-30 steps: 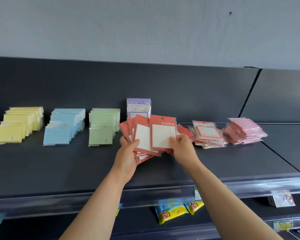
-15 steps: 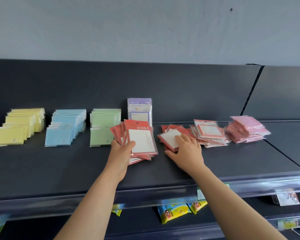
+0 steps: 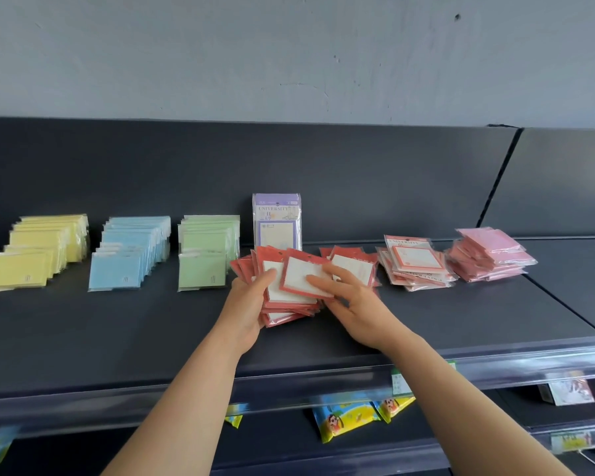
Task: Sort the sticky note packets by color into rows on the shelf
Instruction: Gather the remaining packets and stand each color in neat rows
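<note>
The left hand [image 3: 248, 304] grips a fanned stack of red packets [image 3: 282, 315]; the right hand [image 3: 354, 300] presses flat fingers [image 3: 323, 282] on the top packet [image 3: 298, 274], probably to slide it free.

Single head-worn wide-angle view, standing in front of the shelf [image 3: 117, 338], facing forward and slightly down onto its deck; the back panel [image 3: 220, 166] and grey wall [image 3: 289, 63] fill the upper half. It's close in: both forearms enter from the bottom edge, and the left hand [image 3: 251, 304] and right hand [image 3: 351, 304] meet at the red packets [image 3: 289, 290] near frame centre. The lens bows the front rail [image 3: 495, 369] toward the edges, and the lower shelf [image 3: 272, 438] shows beneath it.
</note>
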A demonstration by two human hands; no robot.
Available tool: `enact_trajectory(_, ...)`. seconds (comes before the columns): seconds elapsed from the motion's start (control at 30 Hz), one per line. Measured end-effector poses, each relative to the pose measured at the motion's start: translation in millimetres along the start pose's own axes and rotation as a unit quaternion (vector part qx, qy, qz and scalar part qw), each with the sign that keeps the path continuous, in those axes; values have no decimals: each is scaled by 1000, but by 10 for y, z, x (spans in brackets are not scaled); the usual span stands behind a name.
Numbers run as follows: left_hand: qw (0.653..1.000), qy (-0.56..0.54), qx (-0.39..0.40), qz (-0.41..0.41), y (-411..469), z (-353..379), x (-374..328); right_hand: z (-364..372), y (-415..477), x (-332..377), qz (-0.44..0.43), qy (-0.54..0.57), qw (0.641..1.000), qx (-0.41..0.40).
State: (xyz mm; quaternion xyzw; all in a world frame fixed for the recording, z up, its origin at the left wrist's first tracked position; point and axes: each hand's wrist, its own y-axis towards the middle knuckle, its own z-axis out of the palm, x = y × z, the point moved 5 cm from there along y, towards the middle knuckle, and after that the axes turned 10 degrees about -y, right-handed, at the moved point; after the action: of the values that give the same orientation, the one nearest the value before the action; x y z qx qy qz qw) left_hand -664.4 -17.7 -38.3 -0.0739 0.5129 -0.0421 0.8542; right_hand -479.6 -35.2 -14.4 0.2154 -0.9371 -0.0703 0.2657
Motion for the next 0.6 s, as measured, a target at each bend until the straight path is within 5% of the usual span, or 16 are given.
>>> enact_trajectory(0.17,999,40,-18,28,45,-33,15,48,45,62,-25,-70,996,53)
enact_trajectory(0.3,999,21,-37,24,69,-72,39,-107,132,-246,115,-209,971,-16)
enact_trajectory(0.4,999,24,-43,18,108,-103,79,-129,125,-354,141,-221,965,-15)
enact_trajectory(0.6,998,36,-52,12,142,-133,117,-333,-10,-292,157,-124,962,-186)
